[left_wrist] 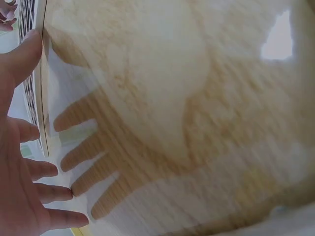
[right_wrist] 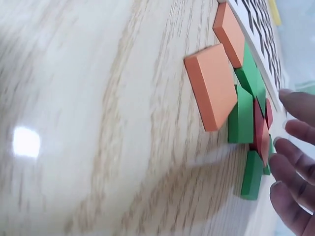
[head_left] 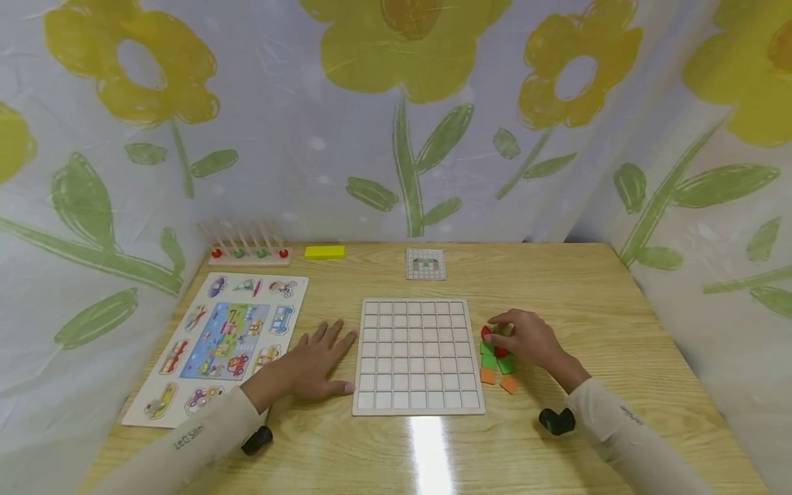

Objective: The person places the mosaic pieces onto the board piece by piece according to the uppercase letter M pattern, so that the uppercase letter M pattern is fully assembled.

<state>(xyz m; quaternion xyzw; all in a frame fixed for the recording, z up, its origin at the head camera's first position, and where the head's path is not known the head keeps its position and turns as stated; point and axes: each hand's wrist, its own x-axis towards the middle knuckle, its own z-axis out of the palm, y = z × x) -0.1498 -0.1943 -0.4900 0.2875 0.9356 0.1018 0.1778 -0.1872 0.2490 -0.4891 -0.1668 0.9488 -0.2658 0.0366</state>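
My left hand lies with fingers spread on the table, thumb and fingertips at the left edge of a wooden grid board. The left wrist view shows the same hand palm-on, holding nothing. Right of the board, my right hand hovers over a small cluster of coloured tiles, thumb and index finger apart beside a red tile. Green tiles and orange tiles lie flat nearby. In the right wrist view, the fingers bend loosely beside the pile, with nothing visible between them.
A picture puzzle board lies at the left, partly under my left forearm. Along the back stand a peg rack with red and green beads, a yellow block and a small pattern card. A flowered curtain surrounds the table.
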